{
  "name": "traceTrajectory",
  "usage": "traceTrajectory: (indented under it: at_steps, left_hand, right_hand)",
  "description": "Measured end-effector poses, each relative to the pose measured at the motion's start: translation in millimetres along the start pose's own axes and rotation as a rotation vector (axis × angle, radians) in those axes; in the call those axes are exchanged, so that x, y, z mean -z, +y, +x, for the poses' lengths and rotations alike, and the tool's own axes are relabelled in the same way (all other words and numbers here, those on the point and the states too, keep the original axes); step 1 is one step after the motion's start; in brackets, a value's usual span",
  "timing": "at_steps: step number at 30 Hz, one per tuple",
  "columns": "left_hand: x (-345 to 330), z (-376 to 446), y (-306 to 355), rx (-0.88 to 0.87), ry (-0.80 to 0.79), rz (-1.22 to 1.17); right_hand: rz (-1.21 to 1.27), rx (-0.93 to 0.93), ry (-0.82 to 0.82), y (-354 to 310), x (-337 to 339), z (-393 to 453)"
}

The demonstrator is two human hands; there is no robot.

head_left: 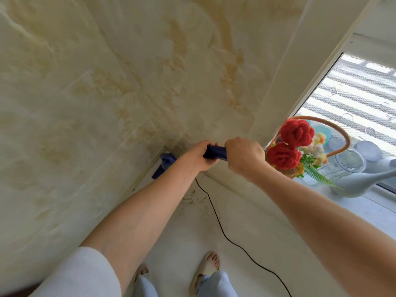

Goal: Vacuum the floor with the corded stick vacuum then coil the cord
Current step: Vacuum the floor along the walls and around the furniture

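Both hands wrapped tight round the blue vacuum handle [215, 152], left hand [198, 156] beside right hand [243, 156], w/ the body [165, 163] down in the floor corner by the wall. Prob. rigid plastic, fairly light; grip handle. Black cord [216, 217] limp, trails across floor.

Flower basket [297, 151] right of vacuum [215, 152]

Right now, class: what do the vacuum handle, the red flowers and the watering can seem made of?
Vacuum handle: likely smooth navy plastic, faint sheen. Red flowers: apparently crocheted yarn, with visible looped, fuzzy texture. Watering can: probably matte pale plastic, with an even moulded surface.
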State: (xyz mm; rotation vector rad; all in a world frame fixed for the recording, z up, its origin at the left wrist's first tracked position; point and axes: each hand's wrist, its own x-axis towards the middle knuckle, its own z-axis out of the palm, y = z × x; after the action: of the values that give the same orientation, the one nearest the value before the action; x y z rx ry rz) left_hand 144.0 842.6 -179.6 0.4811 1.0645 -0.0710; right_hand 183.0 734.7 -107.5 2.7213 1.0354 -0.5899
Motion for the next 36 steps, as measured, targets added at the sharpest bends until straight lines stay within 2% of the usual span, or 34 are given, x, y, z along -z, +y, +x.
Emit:
traceTrajectory:
  at_steps: [4, 8, 14, 19, 25, 30, 33, 36]
  left_hand:
    - [-1.9, 2.7, -16.3, 0.058, 0.049, -0.042]
    - [1.7, 7.8, -44.9, 0.119, 0.107, -0.03]
    - [13.2, 0.5, -64.3, 0.113, 0.069, -0.076]
    - [20.4, -14.3, -59.0, 0.062, 0.069, -0.101]
    - [34.5, -25.0, -24.9, 0.009, 0.04, 0.025]
    - [45.6, -31.1, -21.2, 0.007, 0.039, -0.014]
    - [45.8, -36.2, -14.4, -0.01, 0.009, -0.029]
    - [42.2, -38.6, -12.8, 0.006, 0.012, -0.027]
  right_hand:
    - [0.04, -0.028, -0.03, 3.2, -26.9, -12.8]
    - [-0.034, 0.016, -0.005, 14.4, -53.8, -33.1]
    - [-0.078, 0.082, 0.055, 16.4, -66.6, -52.5]
    - [-0.1, 0.12, 0.089, 5.4, -55.9, -54.5]
    - [0.148, -0.007, -0.025, -27.8, -41.8, -38.3]
    - [0.107, 0.092, -0.101, -35.2, -25.4, -34.1]
    - [0.074, 0.09, -0.046, -35.4, -16.4, -30.0]
    - [0.086, 0.009, -0.01, -38.7, -20.7, -30.0]
